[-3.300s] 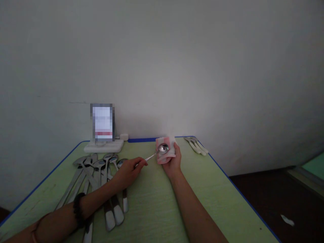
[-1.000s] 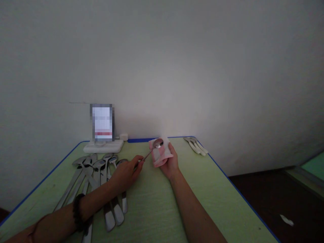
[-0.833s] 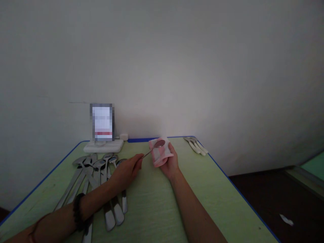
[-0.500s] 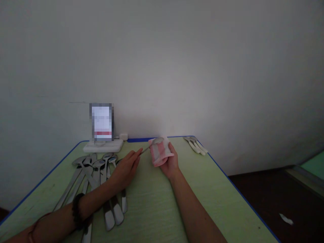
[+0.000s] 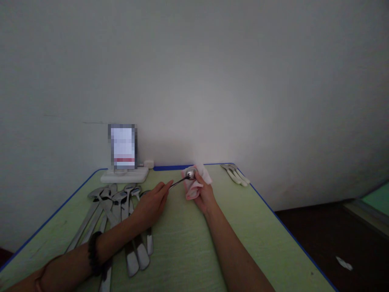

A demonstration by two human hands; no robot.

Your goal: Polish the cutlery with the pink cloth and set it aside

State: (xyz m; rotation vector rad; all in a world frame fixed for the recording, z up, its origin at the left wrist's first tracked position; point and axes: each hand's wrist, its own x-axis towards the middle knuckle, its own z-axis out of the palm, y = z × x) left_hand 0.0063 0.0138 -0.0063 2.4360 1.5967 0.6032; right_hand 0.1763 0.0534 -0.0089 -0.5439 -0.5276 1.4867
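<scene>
My left hand (image 5: 154, 201) is closed round the handle of a metal spoon (image 5: 191, 174), whose bowl points right. In my right hand (image 5: 206, 195) is a pink and white cloth (image 5: 194, 190), gathered under and around the spoon's bowl. The right thumb lies close to the bowl's edge. Beneath and beside my left forearm lies a pile of several metal spoons (image 5: 119, 198), partly covered by the arm. Several spoons with pale handles (image 5: 235, 176) lie together at the far right corner of the table.
A device with a blurred screen (image 5: 123, 146) stands on a white base (image 5: 124, 175) at the back left. Next to it is a small white block (image 5: 148, 164). The green table (image 5: 182, 251) has a blue edge and meets the wall. A white scrap (image 5: 344, 263) lies on the floor.
The spoon's bowl has turned and now shows a shiny face. My right hand has folded the cloth closer around it, with the thumb brought to the bowl.
</scene>
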